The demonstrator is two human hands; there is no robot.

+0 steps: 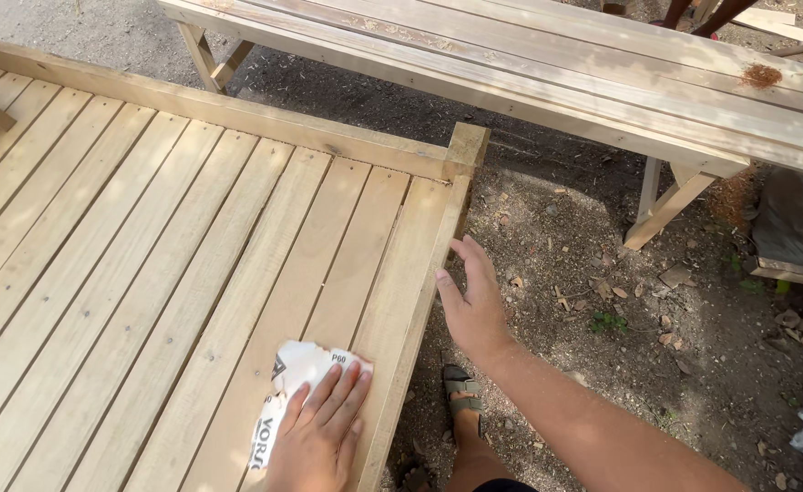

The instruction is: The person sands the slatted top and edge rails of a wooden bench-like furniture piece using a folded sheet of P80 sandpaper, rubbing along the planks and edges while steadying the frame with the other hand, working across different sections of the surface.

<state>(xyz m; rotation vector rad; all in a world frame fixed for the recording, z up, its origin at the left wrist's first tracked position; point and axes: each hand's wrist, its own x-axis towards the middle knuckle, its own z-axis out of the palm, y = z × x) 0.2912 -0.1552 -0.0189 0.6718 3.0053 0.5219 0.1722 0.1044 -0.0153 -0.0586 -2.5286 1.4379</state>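
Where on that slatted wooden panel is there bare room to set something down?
Most slats are bare, from the raised frame rail to the near edge. The only covered spot is the near right corner, where the left hand presses sandpaper; the right hand rests against the side edge.

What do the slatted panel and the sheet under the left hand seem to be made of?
The slatted panel looks like pale, unfinished wood: grain, knots and gaps between boards show. The sheet under the left hand looks like sandpaper seen from its white, printed paper backing with torn edges; its gritty side is hidden.

Matt bare-wood slats (146, 255); crumpled sandpaper (292, 383)
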